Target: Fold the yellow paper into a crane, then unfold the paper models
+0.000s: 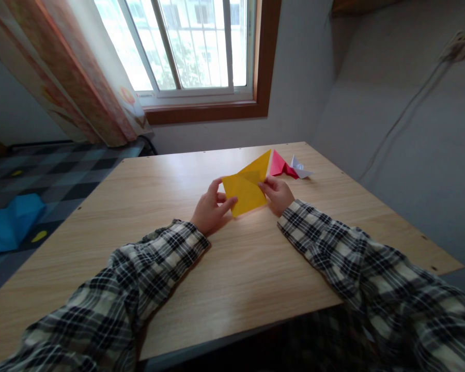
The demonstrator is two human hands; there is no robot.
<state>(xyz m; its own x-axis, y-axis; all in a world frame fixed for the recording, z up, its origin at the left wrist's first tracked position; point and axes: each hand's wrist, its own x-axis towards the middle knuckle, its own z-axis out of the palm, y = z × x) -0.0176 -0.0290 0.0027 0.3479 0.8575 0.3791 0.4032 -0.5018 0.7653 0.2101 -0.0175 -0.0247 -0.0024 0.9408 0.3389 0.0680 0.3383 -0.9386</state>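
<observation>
A yellow sheet of folded paper [246, 194] is held up above the table, tilted, with one pointed corner rising at its upper right. My left hand [212, 206] pinches its left edge, thumb on the near face and fingers behind. At the right edge, my right hand [278, 194] grips the paper between thumb and fingers. Just beyond my right hand lie a red folded paper [282, 166] and a white folded paper piece [300, 168], side by side on the table.
The light wooden table [201, 299] spreads under both arms. Left of it is a checked bedcover [81, 170] with a large blue paper [13, 222] on it. A window [194, 46] and a curtain [70, 62] stand behind. A cable [403, 116] hangs along the right wall.
</observation>
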